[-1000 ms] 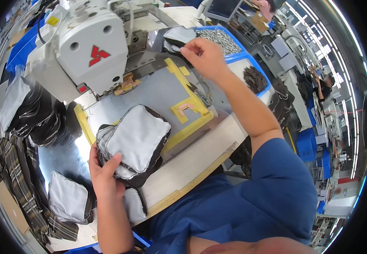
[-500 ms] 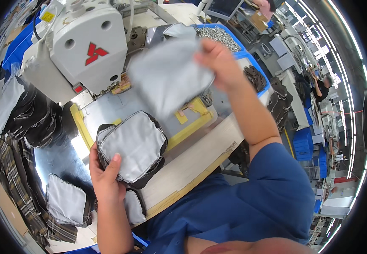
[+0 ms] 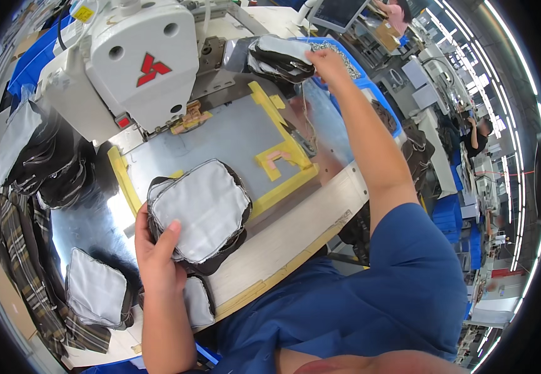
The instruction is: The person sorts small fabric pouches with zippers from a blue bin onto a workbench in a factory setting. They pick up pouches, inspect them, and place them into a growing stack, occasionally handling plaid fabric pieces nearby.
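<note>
My left hand [image 3: 160,254] grips the near left side of a black zippered fabric pouch [image 3: 203,209], its thumb lying on the silvery-grey lining. This pouch is over the front of the sewing machine's bed. My right hand [image 3: 329,65] reaches to the far side, fingers closed on the right edge of another grey-lined pouch [image 3: 283,47]. That one lies on top of black zippered pieces beyond the work plate [image 3: 211,131], which has yellow tape along its edges. A white sewing machine head [image 3: 139,68] stands left of the plate.
Grey-lined pouches [image 3: 98,290] lie at the near left, and a pile of black zippered ones [image 3: 58,165] stands farther back. Plaid fabric [image 3: 24,268] hangs at the left edge. A blue bin [image 3: 339,53] of metal chain or zipper parts stands at the back right.
My right hand has moved away from me, carrying its pouch from above the plate onto the pieces at the back. My left hand keeps its grip on its pouch.
</note>
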Motion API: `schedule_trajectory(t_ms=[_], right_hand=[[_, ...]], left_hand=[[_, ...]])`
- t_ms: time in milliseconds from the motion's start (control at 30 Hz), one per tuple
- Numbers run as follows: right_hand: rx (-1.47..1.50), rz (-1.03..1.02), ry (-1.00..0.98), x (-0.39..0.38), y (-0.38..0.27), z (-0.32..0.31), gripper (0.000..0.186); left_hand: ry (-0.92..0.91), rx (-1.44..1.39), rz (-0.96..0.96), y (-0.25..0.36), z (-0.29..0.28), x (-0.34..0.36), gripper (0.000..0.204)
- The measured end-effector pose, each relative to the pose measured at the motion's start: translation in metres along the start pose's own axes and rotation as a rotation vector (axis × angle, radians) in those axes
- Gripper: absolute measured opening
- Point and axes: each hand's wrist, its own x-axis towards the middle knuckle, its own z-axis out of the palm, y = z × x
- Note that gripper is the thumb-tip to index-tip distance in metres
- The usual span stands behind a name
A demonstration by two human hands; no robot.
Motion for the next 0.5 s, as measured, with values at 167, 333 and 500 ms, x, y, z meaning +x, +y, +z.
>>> schedule_trajectory(t_ms=[167,333,500], right_hand=[[0.005,-0.312,0.170,-0.044,-0.025,0.002,0.036],[0.002,-0.585,-0.597,-0.162,-0.073,0.030,0.036],[0.137,-0.437,-1.032,-0.221,-0.097,0.051,0.043]], left_hand=[[-0.022,0.012,0.003,0.001,0.000,0.000,0.064],[-0.077,0.025,0.040,-0.003,-0.001,-0.001,0.068],[-0.168,0.037,0.125,-0.009,-0.006,0.000,0.072]])
